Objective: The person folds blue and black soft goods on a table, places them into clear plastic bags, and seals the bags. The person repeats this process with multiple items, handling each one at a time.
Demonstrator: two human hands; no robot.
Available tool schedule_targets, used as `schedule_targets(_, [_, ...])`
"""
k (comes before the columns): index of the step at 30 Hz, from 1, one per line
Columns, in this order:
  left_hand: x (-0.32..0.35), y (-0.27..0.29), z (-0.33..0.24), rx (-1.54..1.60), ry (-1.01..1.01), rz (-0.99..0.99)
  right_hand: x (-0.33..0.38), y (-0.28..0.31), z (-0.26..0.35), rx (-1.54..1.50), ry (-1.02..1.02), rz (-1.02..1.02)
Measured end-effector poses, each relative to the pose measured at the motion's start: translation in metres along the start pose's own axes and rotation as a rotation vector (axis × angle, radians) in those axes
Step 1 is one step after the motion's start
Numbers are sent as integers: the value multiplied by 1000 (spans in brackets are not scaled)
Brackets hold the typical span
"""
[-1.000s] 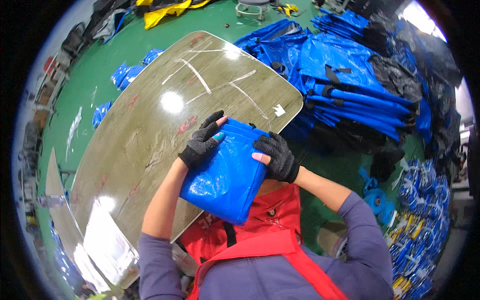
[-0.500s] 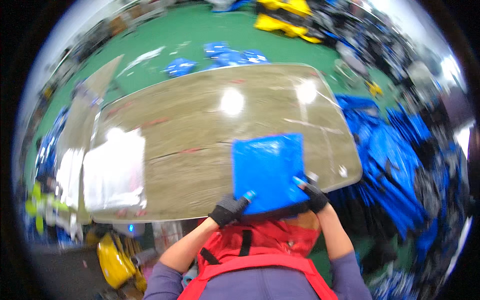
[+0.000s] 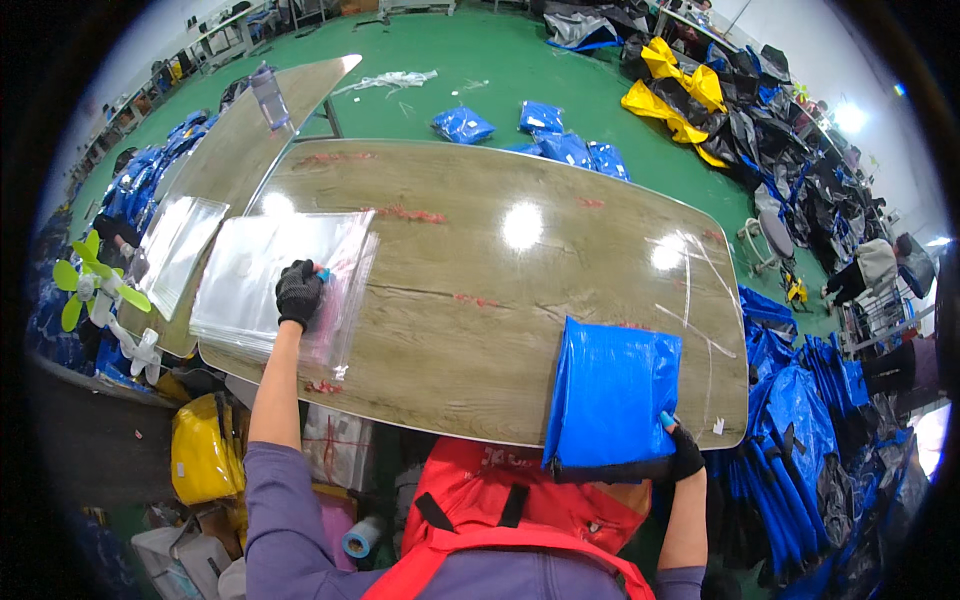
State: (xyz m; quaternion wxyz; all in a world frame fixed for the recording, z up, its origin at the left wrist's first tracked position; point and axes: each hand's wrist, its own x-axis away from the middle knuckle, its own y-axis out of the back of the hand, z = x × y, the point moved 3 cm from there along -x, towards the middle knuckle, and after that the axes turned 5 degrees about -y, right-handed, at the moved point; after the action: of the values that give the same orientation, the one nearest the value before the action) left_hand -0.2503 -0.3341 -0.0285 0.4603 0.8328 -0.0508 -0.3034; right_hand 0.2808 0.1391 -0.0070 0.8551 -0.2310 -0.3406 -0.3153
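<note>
My left hand (image 3: 300, 292), in a black glove with light-blue fingertips, rests on a stack of clear plastic bags (image 3: 240, 265) at the table's left. Its fingers are curled together on the top bag; whether they pinch a layer is hidden. My right hand (image 3: 686, 450), gloved the same way, grips the lower right corner of a folded blue tarpaulin sheet (image 3: 615, 390). Its thumb lies on top and the other fingers go out of sight underneath. The sheet lies at the table's near edge, its dark lower border hanging slightly over.
The wood-patterned table (image 3: 450, 250) has a second table (image 3: 220, 150) at its left, with a clear bottle (image 3: 269, 97). A green fan (image 3: 90, 285) stands at the left. Blue packages (image 3: 463, 125) lie on the floor beyond. Blue sheets (image 3: 800, 410) are heaped at right.
My left hand has let go of the blue sheet and moved left onto the clear bags. My right hand still holds the sheet. The view has shifted.
</note>
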Motion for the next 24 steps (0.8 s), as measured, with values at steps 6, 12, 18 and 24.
schedule_targets(6, [54, -33, -189, 469, -311, 291, 13, -9, -4, -109, 112, 136])
schedule_targets(12, [100, -52, -290, 343, -512, 216, 32, -24, 13, -8, 155, 154])
schedule_targets(18, [99, -49, -283, 419, -475, 293, 29, -34, 24, 89, 65, 264])
schedule_targets(24, [91, -56, -276, 666, -275, 480, 22, -46, 40, 144, 64, 300])
